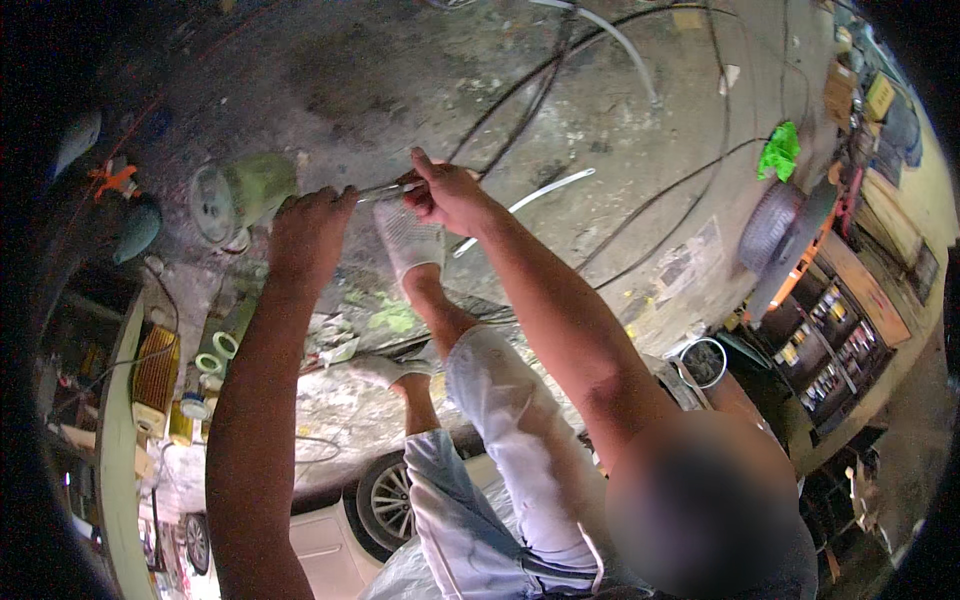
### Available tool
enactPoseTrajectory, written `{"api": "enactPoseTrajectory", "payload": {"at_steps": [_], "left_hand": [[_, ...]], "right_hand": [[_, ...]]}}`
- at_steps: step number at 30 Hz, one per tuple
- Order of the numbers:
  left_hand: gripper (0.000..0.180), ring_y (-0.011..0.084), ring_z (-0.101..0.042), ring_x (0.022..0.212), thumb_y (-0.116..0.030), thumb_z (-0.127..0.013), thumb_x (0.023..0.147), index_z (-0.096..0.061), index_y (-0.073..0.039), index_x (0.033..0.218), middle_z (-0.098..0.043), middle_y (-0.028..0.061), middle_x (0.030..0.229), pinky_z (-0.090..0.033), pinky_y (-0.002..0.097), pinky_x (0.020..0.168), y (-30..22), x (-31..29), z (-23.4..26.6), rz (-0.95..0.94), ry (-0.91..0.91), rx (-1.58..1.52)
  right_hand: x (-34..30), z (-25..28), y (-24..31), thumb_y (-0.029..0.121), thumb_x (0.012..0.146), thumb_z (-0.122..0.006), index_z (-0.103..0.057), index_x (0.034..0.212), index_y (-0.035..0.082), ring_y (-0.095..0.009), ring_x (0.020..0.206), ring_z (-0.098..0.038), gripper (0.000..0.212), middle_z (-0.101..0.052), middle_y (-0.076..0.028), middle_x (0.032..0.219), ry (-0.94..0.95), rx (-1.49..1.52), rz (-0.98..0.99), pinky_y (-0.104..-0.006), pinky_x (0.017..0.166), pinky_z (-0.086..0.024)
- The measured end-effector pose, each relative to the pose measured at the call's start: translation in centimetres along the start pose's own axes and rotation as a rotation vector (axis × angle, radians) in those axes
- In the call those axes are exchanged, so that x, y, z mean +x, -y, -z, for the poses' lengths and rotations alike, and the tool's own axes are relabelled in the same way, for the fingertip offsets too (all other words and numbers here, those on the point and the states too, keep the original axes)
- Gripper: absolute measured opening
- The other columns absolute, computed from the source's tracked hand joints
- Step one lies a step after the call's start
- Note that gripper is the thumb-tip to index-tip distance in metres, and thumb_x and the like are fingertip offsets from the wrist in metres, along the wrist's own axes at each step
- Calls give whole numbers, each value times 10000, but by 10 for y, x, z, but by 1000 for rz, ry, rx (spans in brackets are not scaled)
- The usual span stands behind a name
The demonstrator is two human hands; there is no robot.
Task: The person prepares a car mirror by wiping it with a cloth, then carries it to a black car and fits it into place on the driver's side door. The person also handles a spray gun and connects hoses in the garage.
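In front of me, both my hands hold a thin, shiny metal rod-like tool point(378, 192); its exact kind is too small to make out. My left hand point(312, 235) is closed round its left end, back of the hand up. My right hand point(447, 195) grips the other end with curled fingers, thumb raised. Just below the tool is my white mesh shoe point(410, 238). A length of white tubing point(530, 205) lies on the floor to the right of my right hand. Left of my left hand is a greenish cylindrical container point(225, 205), lying on its side.
Black cables point(535, 95) loop over the stained concrete floor point(350, 80). To the right are a crumpled green bag point(778, 152), a tyre point(772, 226), a round white tub point(705, 362) and a shelf of small items point(825, 340). A car wheel point(388, 500) shows low down, beside my legs.
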State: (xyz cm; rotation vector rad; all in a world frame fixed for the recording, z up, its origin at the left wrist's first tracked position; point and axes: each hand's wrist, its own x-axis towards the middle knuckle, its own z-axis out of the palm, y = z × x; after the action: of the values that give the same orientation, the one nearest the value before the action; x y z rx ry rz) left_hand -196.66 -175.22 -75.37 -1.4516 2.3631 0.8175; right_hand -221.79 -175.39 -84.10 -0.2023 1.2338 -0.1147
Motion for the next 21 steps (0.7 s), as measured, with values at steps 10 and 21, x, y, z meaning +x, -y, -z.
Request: {"api": "enactPoseTrajectory", "payload": {"at_steps": [10, 21], "left_hand": [[274, 284, -715, 895, -106, -607, 854, -642, -112, 1125, -693, 101, 924, -552, 426, 788, 0, 3, 3, 61, -59, -19], [319, 294, -704, 979, -101, -581, 877, -654, -135, 1185, -689, 133, 1007, -538, 442, 849, 5, 15, -14, 55, -24, -79]], "right_hand": [[15, 29, 3, 208, 960, -697, -570, 1250, 80, -251, 1076, -651, 341, -660, -104, 1132, 125, 18, -83, -424, 941, -505], [29, 13, 13, 199, 942, -702, -595, 1067, 94, -265, 956, -680, 194, -672, -78, 991, -175, -143, 236, -453, 796, -538]]}}
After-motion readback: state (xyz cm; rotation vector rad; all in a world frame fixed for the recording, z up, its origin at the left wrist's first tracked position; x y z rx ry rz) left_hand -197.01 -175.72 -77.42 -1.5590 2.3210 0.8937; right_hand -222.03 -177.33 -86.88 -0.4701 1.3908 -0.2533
